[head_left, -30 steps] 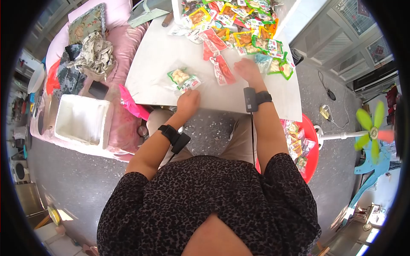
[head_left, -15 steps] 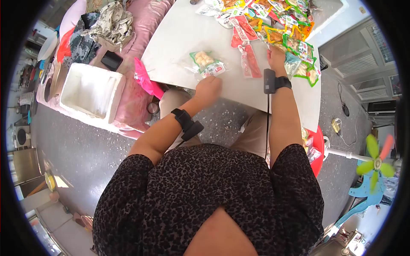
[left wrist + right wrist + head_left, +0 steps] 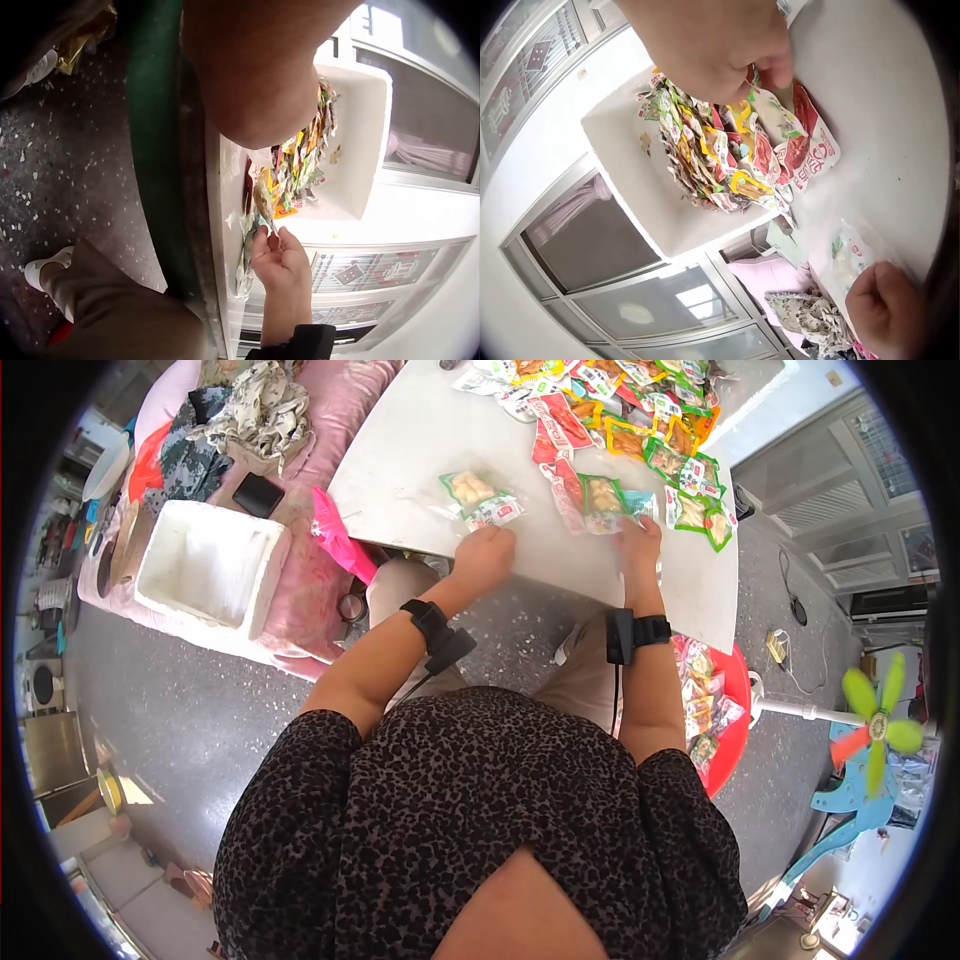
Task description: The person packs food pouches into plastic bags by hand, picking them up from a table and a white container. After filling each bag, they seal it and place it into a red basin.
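My right hand (image 3: 640,545) pinches the near edge of a green-edged food packet (image 3: 603,495) with pale pieces inside. That packet overlaps a red-and-white packet (image 3: 567,490) in the head view. In the left wrist view the right fingers (image 3: 262,240) hold it by one end. Farther left, my left hand (image 3: 487,555) is curled at the near edge of a clear plastic bag (image 3: 866,244), its thumb over the bag's edge. Another green-edged packet (image 3: 470,487) with pale pieces lies in this bag. The left fingertips are hidden in the head view.
A heap of coloured packets (image 3: 625,425) spills from a white foam box (image 3: 634,187) at the table's far side. Several packets fill a red basin (image 3: 740,710) below right. An open white foam box (image 3: 205,565) sits on the pink bed at left. A fan (image 3: 878,725) spins at right.
My right hand has reached into the packets and come back toward me, now with a green-edged packet. The left hand stays at the clear bag. The head view has shifted.
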